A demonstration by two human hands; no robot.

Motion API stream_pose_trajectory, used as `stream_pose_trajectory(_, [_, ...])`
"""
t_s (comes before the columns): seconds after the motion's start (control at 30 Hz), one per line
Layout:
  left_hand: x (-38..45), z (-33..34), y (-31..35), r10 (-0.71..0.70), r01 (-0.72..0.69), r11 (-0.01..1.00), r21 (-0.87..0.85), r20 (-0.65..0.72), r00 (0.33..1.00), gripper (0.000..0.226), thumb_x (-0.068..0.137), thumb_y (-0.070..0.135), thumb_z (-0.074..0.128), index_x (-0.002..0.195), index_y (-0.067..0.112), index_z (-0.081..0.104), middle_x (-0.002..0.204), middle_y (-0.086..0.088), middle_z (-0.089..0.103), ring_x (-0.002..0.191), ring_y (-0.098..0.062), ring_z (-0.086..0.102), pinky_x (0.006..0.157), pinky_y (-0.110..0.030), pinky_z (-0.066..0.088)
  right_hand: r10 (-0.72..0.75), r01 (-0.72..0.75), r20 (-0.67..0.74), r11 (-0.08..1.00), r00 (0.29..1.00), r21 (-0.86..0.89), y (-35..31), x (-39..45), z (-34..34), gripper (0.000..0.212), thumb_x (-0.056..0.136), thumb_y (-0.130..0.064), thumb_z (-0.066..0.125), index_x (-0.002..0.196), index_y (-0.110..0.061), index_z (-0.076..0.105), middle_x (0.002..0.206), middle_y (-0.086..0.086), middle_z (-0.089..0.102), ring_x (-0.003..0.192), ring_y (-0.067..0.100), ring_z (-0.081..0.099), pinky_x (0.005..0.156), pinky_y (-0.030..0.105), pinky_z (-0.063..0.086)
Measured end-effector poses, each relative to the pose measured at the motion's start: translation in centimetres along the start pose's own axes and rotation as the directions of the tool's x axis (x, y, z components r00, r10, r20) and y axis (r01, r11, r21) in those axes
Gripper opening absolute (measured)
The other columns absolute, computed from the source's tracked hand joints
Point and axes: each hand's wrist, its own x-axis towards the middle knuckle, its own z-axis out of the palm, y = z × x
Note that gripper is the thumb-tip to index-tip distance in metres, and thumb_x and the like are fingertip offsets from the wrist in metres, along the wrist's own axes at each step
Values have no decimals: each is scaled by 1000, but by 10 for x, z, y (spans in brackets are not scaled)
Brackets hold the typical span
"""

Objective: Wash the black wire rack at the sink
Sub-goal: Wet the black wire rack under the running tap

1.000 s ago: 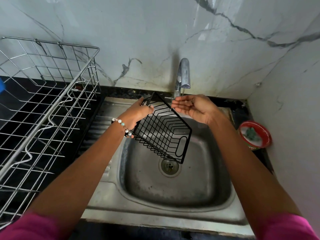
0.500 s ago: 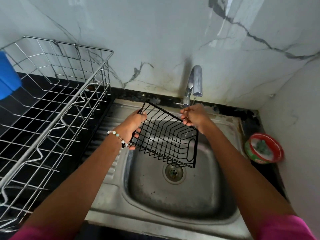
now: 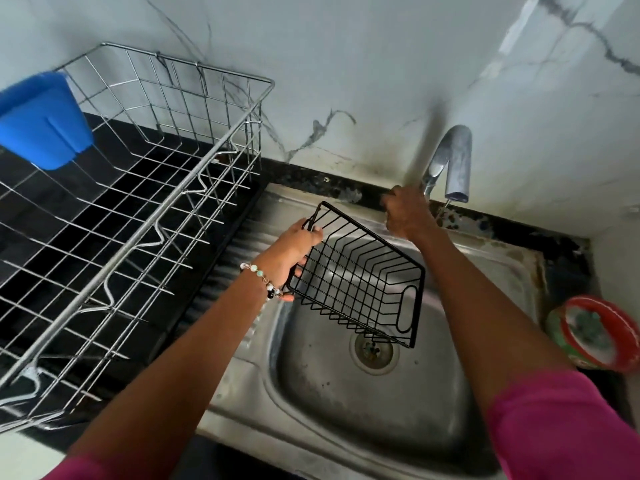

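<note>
The left hand (image 3: pixel 296 252) held the black wire rack (image 3: pixel 360 275) by its left short side, with the fingers curled round the rim wire. A bracelet (image 3: pixel 261 277) of light and dark beads sat on that wrist. The rack was in the air above the steel sink (image 3: pixel 346 393), tilted so that its right end hung lower, over the drain (image 3: pixel 374 348). This lower end had a flat panel with an oval handle hole. The rack touched neither the basin nor the tap.

The right hand (image 3: pixel 405 214) was at the back edge of the sink, at the foot of the tap (image 3: pixel 450 161). Its fingers were curled, and it seemed to grip something at the base of the tap, but I cannot tell what, because the hand covered it and was a little blurred. This hand did not touch the rack. The spout of the tap curved over and pointed down just to the right of the hand. Only a thin trickle showed under its mouth.

On the black tabletop (image 3: pixel 221 268) left of the sink stood a large silver wire dish rack (image 3: pixel 145 188). A blue plastic thing (image 3: pixel 41 123) was at its far left side. At the right edge of the tabletop, close to the side wall, stood a round container (image 3: pixel 602 336) with a red rim and something green inside. Both arms wore pink sleeves (image 3: pixel 561 427). The wall (image 3: pixel 346 64) behind the sink was white marble with dark veins.
</note>
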Motion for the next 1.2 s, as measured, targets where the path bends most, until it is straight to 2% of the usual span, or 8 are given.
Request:
stream_pose_trajectory(0.2, [5,8,-2,-28,28,1000,-5,0,1000,53,97,44,49,147,36,31,143,-8,42,102,-23,49,99,-48,42,99,-100,11,993,995,70,-4,-7,12,31,86,-13,63,117,-10,61,125,12,52,121,30,44,105,39,34])
stream_pose_trajectory(0.3, [3,10,-2,-14,14,1000,7,1,1000,56,98,40,50,149,34,28,148,-8,38,123,-29,46,105,-50,37,241,-202,-50,897,969,394,-2,-7,4,22,85,-4,62,105,-12,67,114,6,59,108,22,55,94,28,47])
stream_pose_trajectory(0.4, [1,10,-1,-5,5,1000,-6,-1,1000,58,98,37,50,150,32,26,149,-9,37,131,-30,40,106,-51,34,437,-293,48,514,898,806,3,-18,-8,24,90,4,53,104,-11,65,106,-6,58,93,6,54,61,3,44])
stream_pose_trajectory(0.5, [-3,12,-2,-4,4,1000,-15,4,1000,59,98,37,51,151,31,25,149,-9,37,130,-30,41,108,-53,32,565,-278,230,-1,792,961,14,-26,-11,24,91,-1,52,111,-9,63,102,-4,65,80,6,55,61,17,49])
stream_pose_trajectory(0.57, [-7,13,-2,0,0,1000,-16,4,1000,59,98,37,51,151,31,26,148,-8,38,125,-28,43,108,-52,33,561,-289,313,-134,766,948,16,-26,-13,26,90,-4,54,115,-8,60,103,1,66,82,9,56,66,27,50])
stream_pose_trajectory(0.97, [-22,27,-8,43,-42,999,-26,28,999,46,99,36,49,143,32,36,133,-5,48,107,-22,47,80,-40,41,630,-268,261,-87,731,959,-9,-100,-27,23,92,4,47,79,-11,58,84,11,62,70,17,59,57,23,47])
stream_pose_trajectory(1.07, [-26,36,-12,52,-50,998,-46,49,997,53,98,37,51,147,36,31,127,-3,49,104,-20,47,84,-41,40,446,-336,208,230,871,913,-13,-137,-26,22,90,4,52,82,-13,63,89,6,67,77,16,64,63,20,51])
stream_pose_trajectory(1.2, [-30,50,-14,85,-82,995,-49,64,994,31,96,37,52,127,39,48,114,-2,52,95,-19,47,75,-38,42,512,-316,13,511,859,799,-15,-171,-12,19,88,3,54,93,-11,67,97,5,67,84,14,62,74,24,54])
